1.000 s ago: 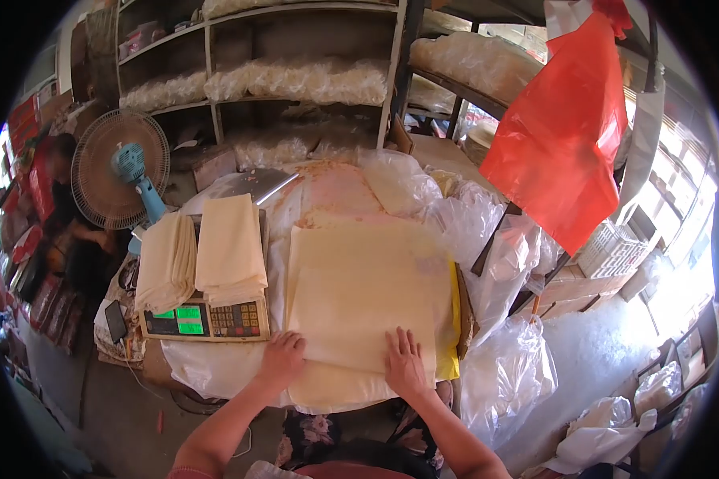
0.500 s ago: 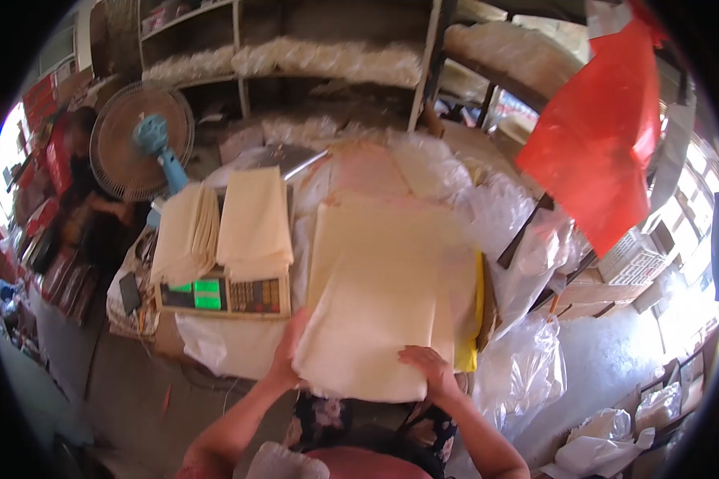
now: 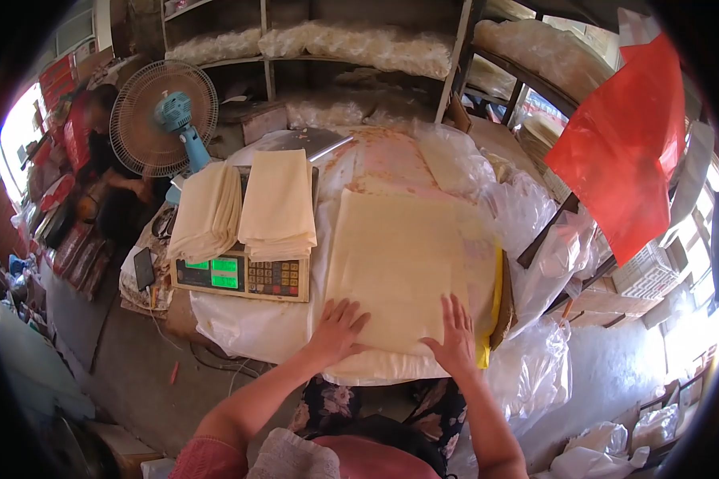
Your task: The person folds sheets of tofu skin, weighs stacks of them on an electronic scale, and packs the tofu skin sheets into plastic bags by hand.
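Pale yellowish sheets (image 3: 399,263) lie flat in front of me on the work surface. My left hand (image 3: 338,331) rests with spread fingers on their near left part. On the near right part, my right hand (image 3: 454,335) lies flat with its thumb apart from the fingers. Neither hand holds anything. To the left, two piles of folded sheets, one fanned (image 3: 208,211) and one straighter (image 3: 278,203), sit on a scale (image 3: 276,278) with green lit displays and a keypad.
A blue fan (image 3: 173,112) stands behind the scale, and a phone (image 3: 144,269) lies left of it. Red plastic (image 3: 627,144) hangs at the right above clear bags (image 3: 535,363). Another person (image 3: 112,172) is at the far left. Shelves (image 3: 268,76) stand behind.
The near end of the top sheet has gone from raised and slanted to flat. Both hands have let go of its edges and now lie spread on it. The camera view has shifted slightly.
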A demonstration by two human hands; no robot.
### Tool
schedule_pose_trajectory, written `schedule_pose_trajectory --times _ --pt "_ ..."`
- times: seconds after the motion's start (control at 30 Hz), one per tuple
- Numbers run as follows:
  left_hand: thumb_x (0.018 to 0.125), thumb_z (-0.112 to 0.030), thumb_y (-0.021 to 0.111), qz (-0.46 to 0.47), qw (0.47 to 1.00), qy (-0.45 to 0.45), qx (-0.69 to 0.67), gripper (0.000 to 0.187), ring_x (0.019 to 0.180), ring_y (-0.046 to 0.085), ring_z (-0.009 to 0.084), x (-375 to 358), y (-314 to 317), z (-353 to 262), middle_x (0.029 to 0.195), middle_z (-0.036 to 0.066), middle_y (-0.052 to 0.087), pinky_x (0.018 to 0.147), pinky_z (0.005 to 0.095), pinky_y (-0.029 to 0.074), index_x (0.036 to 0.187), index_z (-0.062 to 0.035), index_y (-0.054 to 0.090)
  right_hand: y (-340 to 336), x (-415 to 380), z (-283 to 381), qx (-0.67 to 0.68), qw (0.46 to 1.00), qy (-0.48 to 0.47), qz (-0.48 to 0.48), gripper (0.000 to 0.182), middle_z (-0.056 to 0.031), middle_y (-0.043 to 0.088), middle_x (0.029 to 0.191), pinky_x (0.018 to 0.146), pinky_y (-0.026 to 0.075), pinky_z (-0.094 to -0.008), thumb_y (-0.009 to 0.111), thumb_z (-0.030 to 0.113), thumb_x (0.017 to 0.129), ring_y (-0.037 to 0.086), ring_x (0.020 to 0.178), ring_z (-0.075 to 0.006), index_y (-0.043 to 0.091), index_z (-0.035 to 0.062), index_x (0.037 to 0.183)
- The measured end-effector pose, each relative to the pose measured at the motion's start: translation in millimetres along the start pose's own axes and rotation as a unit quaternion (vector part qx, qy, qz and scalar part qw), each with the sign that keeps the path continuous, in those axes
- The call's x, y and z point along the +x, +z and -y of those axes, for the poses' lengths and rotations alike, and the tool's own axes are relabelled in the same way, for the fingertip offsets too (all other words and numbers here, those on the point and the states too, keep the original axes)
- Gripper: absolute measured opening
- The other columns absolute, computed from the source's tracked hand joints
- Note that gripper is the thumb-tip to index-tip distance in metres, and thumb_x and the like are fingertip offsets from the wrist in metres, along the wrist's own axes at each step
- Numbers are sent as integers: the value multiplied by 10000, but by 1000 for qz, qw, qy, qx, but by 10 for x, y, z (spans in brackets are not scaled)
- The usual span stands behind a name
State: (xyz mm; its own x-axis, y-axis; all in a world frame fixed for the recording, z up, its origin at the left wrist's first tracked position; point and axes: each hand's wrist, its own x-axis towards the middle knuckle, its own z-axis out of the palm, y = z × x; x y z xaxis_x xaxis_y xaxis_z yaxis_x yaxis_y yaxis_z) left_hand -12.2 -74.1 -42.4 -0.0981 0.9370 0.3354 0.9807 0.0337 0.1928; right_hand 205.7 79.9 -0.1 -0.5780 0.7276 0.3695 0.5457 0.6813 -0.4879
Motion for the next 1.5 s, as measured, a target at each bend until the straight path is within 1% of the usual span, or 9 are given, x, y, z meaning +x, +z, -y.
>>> schedule_pose_trajectory --times 0.2,0.3,0.5,0.67,0.83,0.97,1.17,1.33,1.5 --pt "701 -303 725 189 965 -74 -165 582 1051 567 247 136 -305 441 1119 138 589 1039 531 253 1195 -69 524 -310 67 -252 -102 944 -228 214 688 -167 414 1353 1011 351 -376 699 348 753 405 1240 -371 413 101 1327" --pt "725 -233 729 70 795 -301 -522 517 985 593 269 162 -423 344 1048 132 611 1014 500 284 1177 -80 529 -291 49 -338 165 942 33 289 569 -168 552 1195 936 416 -371 673 377 772 517 1134 -319 515 81 1232" --pt "783 -532 594 -70 985 -159 -21 671 1263 391 266 629 261 130 1328 157 448 1000 570 267 1304 -131 460 -22 455 -93 7 946 255 202 500 -158 591 1119 822 463 -407 613 345 820 574 999 -336 510 71 1225" --pt "797 -552 554 -46 989 -138 17 701 1347 244 285 590 453 76 1412 158 328 1055 554 182 1336 -124 420 242 438 -166 -204 967 -149 26 580 -151 436 1330 963 340 -519 533 281 863 405 1222 -339 319 125 1380" --pt "753 -449 653 -110 967 -205 -98 859 1333 264 315 541 467 68 1425 192 289 1078 533 166 1413 -71 252 317 275 23 -201 975 -52 83 444 -164 471 1276 993 300 -490 532 246 865 415 1189 -341 446 75 1265" --pt "714 -126 678 -188 700 -320 -610 930 1370 193 299 298 788 -279 1457 230 212 1111 365 174 1434 4 103 565 -200 25 -116 979 -169 7 422 -206 587 1073 819 429 -445 558 140 854 550 924 -354 468 -6 1240" --pt "792 -72 602 -185 725 -135 -649 763 1309 331 257 389 -516 -319 1401 199 338 1060 316 268 1436 -48 193 242 227 730 458 881 86 76 587 -85 601 1051 730 442 -230 545 12 838 563 847 -110 322 -10 1380" --pt "808 -111 622 -437 867 -180 -161 289 916 566 194 483 -1873 955 1082 101 566 738 344 483 1082 -35 570 42 1289 1603 562 822 -32 80 587 10 536 861 660 387 -182 555 -2 832 472 749 -50 340 -5 1378" --pt "752 -384 678 -138 872 -444 156 497 1057 505 338 431 -2245 2022 1067 185 558 855 433 447 1016 28 589 787 2008 2065 495 861 -4 117 572 -46 612 926 725 436 -224 585 43 822 558 813 -100 377 -20 1351"
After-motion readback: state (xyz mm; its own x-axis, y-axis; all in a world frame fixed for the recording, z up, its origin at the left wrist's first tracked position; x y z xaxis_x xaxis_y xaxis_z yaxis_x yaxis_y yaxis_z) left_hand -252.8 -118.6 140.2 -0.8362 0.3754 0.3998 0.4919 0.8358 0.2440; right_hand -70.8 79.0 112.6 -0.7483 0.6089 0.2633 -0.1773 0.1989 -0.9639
